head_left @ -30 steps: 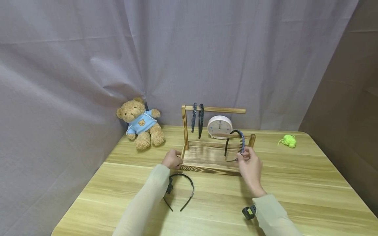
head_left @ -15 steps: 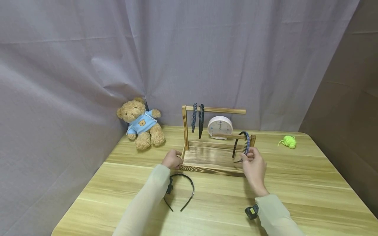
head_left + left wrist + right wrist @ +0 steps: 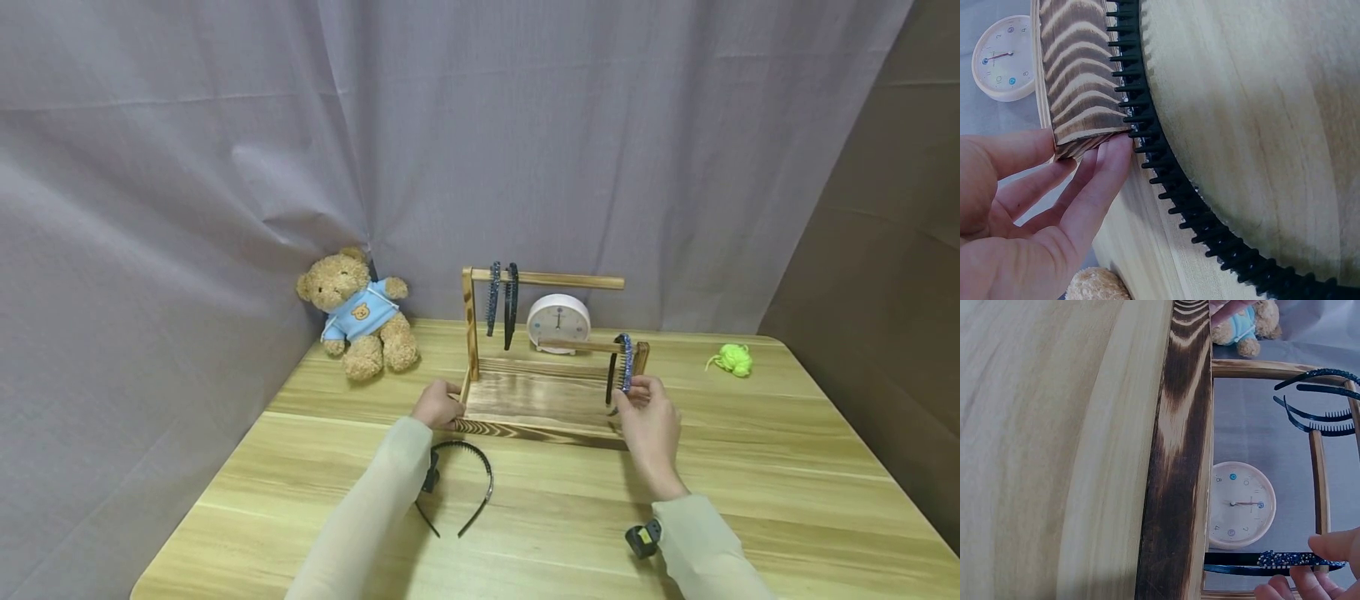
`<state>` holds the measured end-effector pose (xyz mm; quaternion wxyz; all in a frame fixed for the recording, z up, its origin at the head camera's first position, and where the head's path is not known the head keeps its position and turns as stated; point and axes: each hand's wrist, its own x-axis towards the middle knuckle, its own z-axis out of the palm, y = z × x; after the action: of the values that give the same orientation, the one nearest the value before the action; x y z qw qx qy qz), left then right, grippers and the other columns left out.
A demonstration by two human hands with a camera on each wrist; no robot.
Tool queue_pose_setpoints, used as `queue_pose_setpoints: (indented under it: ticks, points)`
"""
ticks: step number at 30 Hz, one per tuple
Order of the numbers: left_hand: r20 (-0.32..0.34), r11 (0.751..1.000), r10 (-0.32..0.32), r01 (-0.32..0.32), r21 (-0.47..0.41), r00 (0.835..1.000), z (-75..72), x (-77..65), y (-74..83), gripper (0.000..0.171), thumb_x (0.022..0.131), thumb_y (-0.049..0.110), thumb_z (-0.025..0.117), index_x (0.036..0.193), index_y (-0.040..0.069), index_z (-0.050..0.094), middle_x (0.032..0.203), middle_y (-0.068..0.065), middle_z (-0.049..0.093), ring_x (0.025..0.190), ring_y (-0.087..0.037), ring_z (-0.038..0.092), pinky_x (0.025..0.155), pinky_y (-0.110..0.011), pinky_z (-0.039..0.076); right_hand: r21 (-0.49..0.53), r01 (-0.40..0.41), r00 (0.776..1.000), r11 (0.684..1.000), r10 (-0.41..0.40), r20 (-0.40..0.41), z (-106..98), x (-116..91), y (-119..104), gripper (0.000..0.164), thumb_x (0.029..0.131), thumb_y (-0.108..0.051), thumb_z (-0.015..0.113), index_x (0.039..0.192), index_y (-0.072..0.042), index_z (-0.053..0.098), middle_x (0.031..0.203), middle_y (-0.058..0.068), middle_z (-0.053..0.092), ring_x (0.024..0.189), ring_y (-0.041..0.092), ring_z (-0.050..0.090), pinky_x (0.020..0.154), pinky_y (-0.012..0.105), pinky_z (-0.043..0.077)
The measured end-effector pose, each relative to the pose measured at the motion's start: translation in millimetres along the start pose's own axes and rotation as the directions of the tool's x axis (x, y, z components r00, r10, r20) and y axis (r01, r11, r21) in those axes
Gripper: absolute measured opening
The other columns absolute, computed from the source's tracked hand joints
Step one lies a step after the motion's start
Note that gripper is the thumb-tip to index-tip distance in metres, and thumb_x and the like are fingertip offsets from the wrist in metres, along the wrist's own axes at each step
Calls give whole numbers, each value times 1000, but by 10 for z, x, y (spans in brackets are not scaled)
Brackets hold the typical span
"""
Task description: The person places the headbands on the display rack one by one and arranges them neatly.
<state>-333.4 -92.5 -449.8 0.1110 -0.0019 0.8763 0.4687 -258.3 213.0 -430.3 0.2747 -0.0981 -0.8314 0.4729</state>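
Observation:
A wooden rack with two horizontal rods stands mid-table. My left hand grips its front left corner, thumb and fingers on either side of the wood in the left wrist view. My right hand pinches a blue glittery headband that hangs over the lower rod, close to the right post. In the right wrist view its glittery band lies between thumb and fingers. Two dark headbands hang from the upper rod near the left post. A black toothed headband lies on the table by my left wrist.
Behind the rack stands a round white clock. A teddy bear in a blue top sits at the back left. Bright green yarn lies at the back right. Grey curtain borders the table.
My right hand has slid the blue glittery headband rightward along the lower rod toward the post, and it now hangs more edge-on. My left hand has stayed at the rack's corner.

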Motion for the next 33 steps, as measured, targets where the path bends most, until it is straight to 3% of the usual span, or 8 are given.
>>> queue_pose_setpoints:
  ticks: [14,20,27,29,33]
  points:
    - [-2,1000,-3,3,-11,1000,1,-7,-3,48,89,-5,58,136,-6,52,94,-18,70,52,-12,53,52,-25,57,-51,-52,997,997,55,59,-93,-94,-36,56,88,-17,71,133,5,47,124,24,60,113,41,55,97,53,44]
    - [1,1000,5,-5,-11,1000,8,-1,-4,47,90,-4,58,136,-6,52,95,-18,70,51,-13,54,52,-26,57,-64,-90,994,994,93,58,-155,-166,-66,65,89,-27,71,137,6,41,133,26,50,116,43,51,92,55,45]
    - [0,1000,-2,2,-9,1000,-2,-2,3,47,90,-4,59,137,-6,52,98,-18,70,55,-14,55,52,-25,57,-85,-100,990,991,107,87,-187,-313,-60,61,87,-24,74,132,7,46,121,24,57,103,38,58,79,39,48]
    - [0,1000,-9,9,-12,1000,-8,-5,8,48,90,-4,59,137,-5,52,100,-18,69,57,-14,56,53,-26,57,-80,-104,987,991,113,113,-191,-359,-69,59,87,-23,74,130,7,47,120,25,59,100,37,61,76,33,50]
    - [3,999,-26,26,-19,1000,-11,-10,13,48,91,-3,60,138,-5,51,104,-19,69,62,-15,59,56,-26,58,-54,-130,967,990,138,212,-194,-456,-131,55,91,-25,71,131,6,48,123,25,60,104,37,63,79,34,57]
